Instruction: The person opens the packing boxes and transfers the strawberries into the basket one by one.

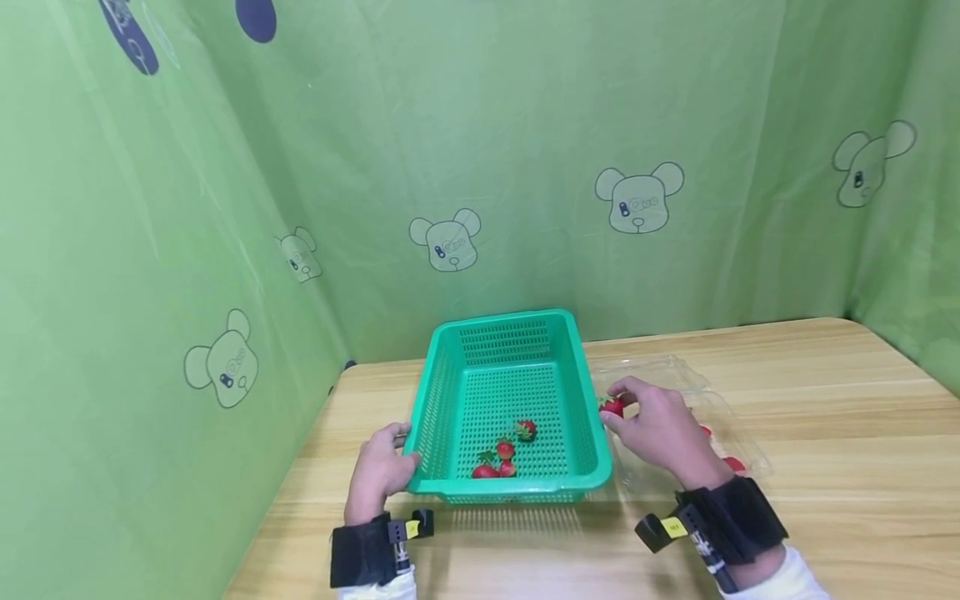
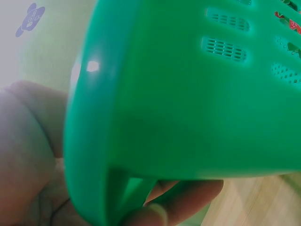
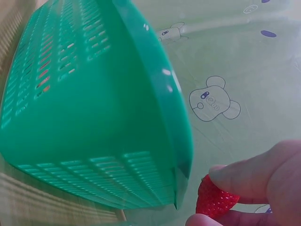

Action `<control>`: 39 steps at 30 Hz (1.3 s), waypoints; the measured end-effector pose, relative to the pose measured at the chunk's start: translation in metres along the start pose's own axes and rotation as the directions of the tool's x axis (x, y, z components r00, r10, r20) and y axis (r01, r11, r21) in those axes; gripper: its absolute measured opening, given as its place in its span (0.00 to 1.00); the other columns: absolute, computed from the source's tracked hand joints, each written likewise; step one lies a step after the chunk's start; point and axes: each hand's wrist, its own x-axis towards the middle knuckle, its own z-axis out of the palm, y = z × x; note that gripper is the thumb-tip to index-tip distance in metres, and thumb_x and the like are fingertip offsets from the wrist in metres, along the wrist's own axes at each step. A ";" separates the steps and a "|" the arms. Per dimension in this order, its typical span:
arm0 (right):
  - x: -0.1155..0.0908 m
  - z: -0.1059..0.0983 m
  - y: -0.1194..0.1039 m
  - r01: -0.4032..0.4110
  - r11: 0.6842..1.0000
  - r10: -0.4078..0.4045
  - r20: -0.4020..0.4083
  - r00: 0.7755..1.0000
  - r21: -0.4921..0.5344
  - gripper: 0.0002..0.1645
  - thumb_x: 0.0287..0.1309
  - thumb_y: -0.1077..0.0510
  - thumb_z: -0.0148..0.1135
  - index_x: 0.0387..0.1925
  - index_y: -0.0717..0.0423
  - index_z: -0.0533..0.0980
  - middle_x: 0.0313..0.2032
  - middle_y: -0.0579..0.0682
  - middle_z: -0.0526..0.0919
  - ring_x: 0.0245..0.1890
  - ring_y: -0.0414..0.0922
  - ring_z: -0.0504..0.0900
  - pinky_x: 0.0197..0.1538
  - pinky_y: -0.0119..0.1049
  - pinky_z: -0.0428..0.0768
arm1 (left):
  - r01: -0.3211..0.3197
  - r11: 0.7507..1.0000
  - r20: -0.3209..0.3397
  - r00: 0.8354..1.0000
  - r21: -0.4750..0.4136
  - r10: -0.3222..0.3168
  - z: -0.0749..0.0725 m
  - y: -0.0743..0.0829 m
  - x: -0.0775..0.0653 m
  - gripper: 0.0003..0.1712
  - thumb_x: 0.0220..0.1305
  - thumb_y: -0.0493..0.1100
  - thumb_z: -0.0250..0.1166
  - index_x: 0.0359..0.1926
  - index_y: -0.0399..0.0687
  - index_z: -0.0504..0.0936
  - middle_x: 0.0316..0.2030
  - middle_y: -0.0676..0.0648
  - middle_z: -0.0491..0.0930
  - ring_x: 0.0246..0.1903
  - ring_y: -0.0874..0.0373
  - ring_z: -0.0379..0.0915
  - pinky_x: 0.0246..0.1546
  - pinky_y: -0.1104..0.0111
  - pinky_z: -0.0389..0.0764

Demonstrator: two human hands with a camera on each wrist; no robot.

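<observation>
A green plastic basket point(image 1: 502, 483) stands on the table, with several strawberries point(image 1: 484, 472) in its near end. My left hand point(image 1: 381, 468) grips the basket's left rim near the front corner; in the left wrist view its fingers point(image 2: 197, 197) curl under the rim. Just outside the basket's right wall, my right hand point(image 1: 660, 425) pinches a strawberry point(image 1: 612, 406) between thumb and fingers. That same strawberry point(image 3: 215, 197) shows red and seeded in the right wrist view, close beside the basket's rim point(image 3: 176, 117).
A clear plastic clamshell box point(image 1: 738, 425) lies open to the right of the basket, partly behind my right hand. Red strawberries point(image 1: 733, 463) are inside it. Green curtain point(image 1: 540, 258) with bear prints hangs behind the wooden table point(image 1: 840, 467) and along its left side.
</observation>
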 end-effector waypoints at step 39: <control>-0.008 0.017 -0.023 0.151 0.988 -0.152 0.029 0.988 0.009 0.14 0.55 0.61 0.65 0.44 0.59 0.77 0.40 0.58 0.85 0.30 0.44 0.81 0.33 0.42 0.85 | -0.003 1.000 0.003 1.000 -0.003 0.003 0.001 -0.003 0.004 0.29 0.59 0.34 0.61 0.62 0.34 0.69 0.56 0.32 0.75 0.56 0.37 0.68 0.51 0.48 0.75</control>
